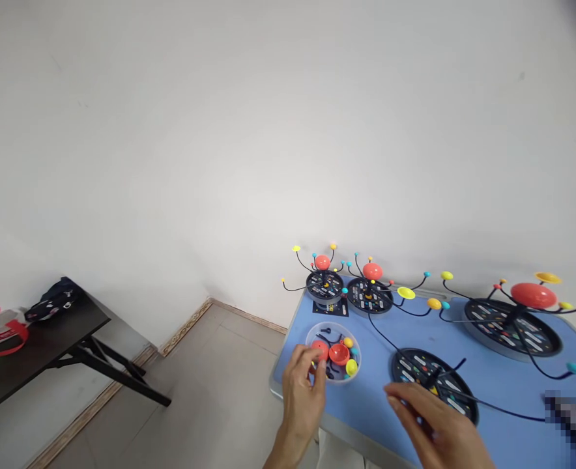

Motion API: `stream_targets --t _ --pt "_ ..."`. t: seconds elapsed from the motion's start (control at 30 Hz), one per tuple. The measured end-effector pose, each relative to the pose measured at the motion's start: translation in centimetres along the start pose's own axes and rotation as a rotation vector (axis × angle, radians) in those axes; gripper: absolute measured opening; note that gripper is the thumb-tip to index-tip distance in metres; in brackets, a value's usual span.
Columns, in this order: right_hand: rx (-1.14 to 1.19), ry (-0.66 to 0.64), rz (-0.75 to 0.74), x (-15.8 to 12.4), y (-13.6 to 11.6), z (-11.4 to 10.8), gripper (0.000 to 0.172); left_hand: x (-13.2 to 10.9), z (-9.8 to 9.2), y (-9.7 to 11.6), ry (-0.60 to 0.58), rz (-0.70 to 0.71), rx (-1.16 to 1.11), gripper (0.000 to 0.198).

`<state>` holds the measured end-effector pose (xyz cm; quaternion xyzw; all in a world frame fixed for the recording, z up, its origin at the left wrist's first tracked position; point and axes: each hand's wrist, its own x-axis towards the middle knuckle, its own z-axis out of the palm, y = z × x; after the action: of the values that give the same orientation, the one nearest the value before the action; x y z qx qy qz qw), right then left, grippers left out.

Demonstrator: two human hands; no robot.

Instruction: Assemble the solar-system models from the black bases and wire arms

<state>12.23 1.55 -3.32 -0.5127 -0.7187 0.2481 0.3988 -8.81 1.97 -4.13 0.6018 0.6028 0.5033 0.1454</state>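
My left hand [302, 384] reaches over the near left side of a clear round bowl [310, 333]. Its fingers are curved, with a gap between thumb and forefinger, and the fingertips are beside a red half ball [320, 348]. Another red half ball [339, 354], small yellow and blue pieces and black parts lie in the bowl. My right hand [437, 426] is closed in a pinch at the near side of a round black base [415, 365]. What it pinches, if anything, is too small to make out. Thin black arms [503, 409] extend from the base's centre.
Three solar system models with red suns stand along the wall on the blue table [288, 361]: one at the left [322, 262], one beside it [372, 271] and a larger one right [533, 295]. A black table [68, 326] on the left holds a red-and-clear bag [2, 333].
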Motion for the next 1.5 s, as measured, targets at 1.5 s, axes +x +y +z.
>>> stream_targets --t 1.5 --pt "0.405 -0.137 0.382 4.7 -3.2 2.6 0.037 3.2 0.0 -1.8 -0.209 0.293 0.289 0.036"
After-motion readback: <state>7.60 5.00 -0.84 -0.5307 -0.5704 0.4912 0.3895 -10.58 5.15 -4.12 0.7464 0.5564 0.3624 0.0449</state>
